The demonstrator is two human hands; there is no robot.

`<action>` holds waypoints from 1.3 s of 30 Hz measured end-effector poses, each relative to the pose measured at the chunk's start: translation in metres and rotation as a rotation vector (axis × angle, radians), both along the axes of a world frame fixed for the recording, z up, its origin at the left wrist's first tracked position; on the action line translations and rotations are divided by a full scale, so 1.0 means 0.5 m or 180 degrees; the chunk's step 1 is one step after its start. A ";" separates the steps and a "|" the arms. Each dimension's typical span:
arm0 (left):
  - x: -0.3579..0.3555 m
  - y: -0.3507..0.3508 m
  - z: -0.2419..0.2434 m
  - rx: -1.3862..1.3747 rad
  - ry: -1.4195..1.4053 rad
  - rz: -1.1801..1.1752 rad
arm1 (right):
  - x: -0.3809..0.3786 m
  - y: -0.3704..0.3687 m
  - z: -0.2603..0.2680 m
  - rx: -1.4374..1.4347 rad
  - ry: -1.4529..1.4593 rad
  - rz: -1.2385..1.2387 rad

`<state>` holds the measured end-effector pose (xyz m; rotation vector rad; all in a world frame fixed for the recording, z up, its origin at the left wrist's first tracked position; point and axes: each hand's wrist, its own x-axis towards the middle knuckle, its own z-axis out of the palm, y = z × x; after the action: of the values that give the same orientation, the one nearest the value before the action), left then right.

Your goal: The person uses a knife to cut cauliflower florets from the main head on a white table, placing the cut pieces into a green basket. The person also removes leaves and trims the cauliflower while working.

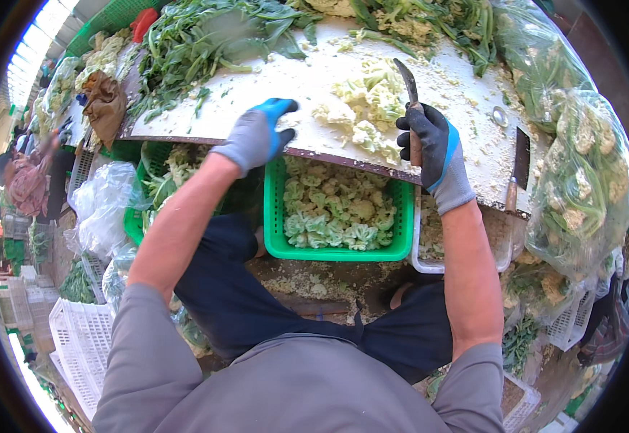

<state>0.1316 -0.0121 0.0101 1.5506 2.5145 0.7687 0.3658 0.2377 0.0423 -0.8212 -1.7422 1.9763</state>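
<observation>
My right hand [428, 146], in a grey, blue and black glove, grips the wooden handle of a small curved knife [409, 81], its blade pointing away from me. To its left, cut cauliflower florets [377, 100] lie loose on the white tabletop [293, 81]. My left hand [263, 132], gloved alike, hovers over the table's near edge with fingers apart and holds nothing. Below that edge, between my knees, a green plastic crate [339, 254] holds many cauliflower florets [341, 211]. A cleaver-like knife with a wooden handle [517, 168] lies at the table's right end.
Cauliflower leaves [201, 43] are heaped at the back left. Clear plastic bags of cauliflower [585, 178] stand at the right. A white crate [428, 265] adjoins the green one. Stacked white crates [79, 341] stand at the left, where another person [30, 178] is farther off.
</observation>
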 end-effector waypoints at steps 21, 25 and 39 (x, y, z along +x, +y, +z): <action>0.092 0.134 -0.008 0.1198 -0.3502 0.1051 | 0.084 -0.093 -0.040 0.0720 -0.0038 0.0497; 0.126 0.115 0.022 0.1148 -0.3908 0.1037 | 0.095 -0.117 -0.050 0.1284 0.0111 0.0565; 0.167 0.129 0.030 -0.0601 -0.0932 0.0641 | 0.098 -0.104 -0.038 0.0349 0.0120 0.0160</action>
<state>0.2150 0.0523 0.0253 1.0542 2.4627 0.6974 0.4146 0.1857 0.0234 -0.7057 -1.8481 1.8959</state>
